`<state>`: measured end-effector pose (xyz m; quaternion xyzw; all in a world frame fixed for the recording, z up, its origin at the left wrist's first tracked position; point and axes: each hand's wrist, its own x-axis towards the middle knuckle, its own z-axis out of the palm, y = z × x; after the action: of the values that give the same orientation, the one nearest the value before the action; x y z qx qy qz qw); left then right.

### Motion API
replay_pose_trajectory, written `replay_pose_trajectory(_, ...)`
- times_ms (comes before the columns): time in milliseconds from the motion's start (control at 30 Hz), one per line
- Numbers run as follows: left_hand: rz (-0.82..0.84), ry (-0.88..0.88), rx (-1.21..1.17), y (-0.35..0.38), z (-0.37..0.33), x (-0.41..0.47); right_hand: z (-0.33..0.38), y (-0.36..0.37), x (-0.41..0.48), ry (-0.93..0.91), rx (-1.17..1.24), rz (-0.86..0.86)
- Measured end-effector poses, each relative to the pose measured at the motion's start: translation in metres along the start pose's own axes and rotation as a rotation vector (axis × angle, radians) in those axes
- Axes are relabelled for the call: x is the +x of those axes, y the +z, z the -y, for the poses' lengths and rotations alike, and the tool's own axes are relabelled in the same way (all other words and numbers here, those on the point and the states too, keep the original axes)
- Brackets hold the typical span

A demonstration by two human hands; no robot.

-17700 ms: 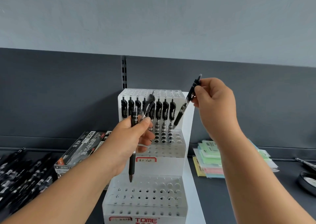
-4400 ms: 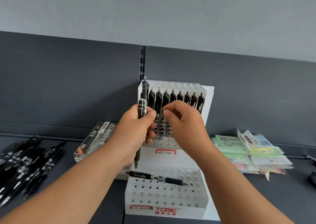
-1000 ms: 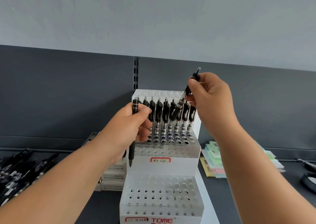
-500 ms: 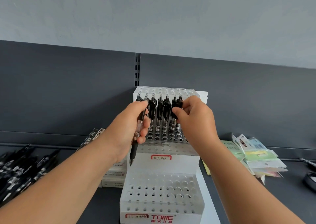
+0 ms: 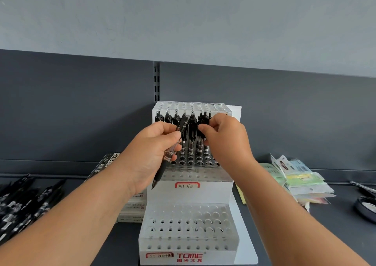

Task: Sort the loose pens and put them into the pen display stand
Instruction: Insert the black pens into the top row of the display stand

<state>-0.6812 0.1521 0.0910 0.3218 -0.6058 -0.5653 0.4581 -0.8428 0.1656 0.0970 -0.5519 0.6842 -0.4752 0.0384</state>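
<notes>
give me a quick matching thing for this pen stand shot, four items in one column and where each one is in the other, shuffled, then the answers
Things
1 loose pen pile
2 pastel packets
3 tilted pen
4 red TOME print

Places
A lowest tier front of the stand
B gripped in the left hand
C far left on the shelf
D on the shelf, right of the stand

Pairs: 1-C, 2-D, 3-B, 4-A

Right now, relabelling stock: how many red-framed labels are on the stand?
2: upper label below the pens; lower label on the base, left of TOME. More may be hidden.
</notes>
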Motion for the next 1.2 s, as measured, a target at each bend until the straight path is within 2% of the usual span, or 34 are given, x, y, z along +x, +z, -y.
replay_pose_trajectory(200,-0.033,-0.021,-0.145,0.002,-0.003,-0.001,0.0,-0.005,0.003,0.042,0.021,0.042)
replay_pose_trajectory(433,-0.024,-0.046,-0.152,0.005,-0.007,-0.005,0.003,-0.009,-0.003,0.046,-0.03,0.054)
replay_pose_trajectory(533,-0.011,-0.046,-0.141,0.007,-0.008,-0.007,0.011,-0.014,-0.014,-0.014,-0.069,-0.019)
replay_pose_trajectory(700,0.017,-0.033,-0.103,0.012,-0.009,-0.008,0.03,-0.012,-0.039,-0.023,0.308,0.051)
replay_pose_trajectory(833,0.017,-0.024,-0.07,0.017,-0.009,-0.008,0.027,-0.014,-0.04,-0.073,0.228,-0.031)
replay_pose_trajectory(967,0.025,-0.023,-0.088,0.018,-0.01,-0.008,0.027,-0.017,-0.041,-0.061,0.445,0.114)
replay_pose_trajectory(1133,0.067,-0.028,-0.102,0.021,-0.011,-0.009,0.024,-0.022,-0.033,0.044,0.667,0.21)
replay_pose_trajectory(1200,0.07,-0.019,-0.089,0.019,-0.011,-0.008,0.022,-0.027,-0.028,0.052,0.704,0.195)
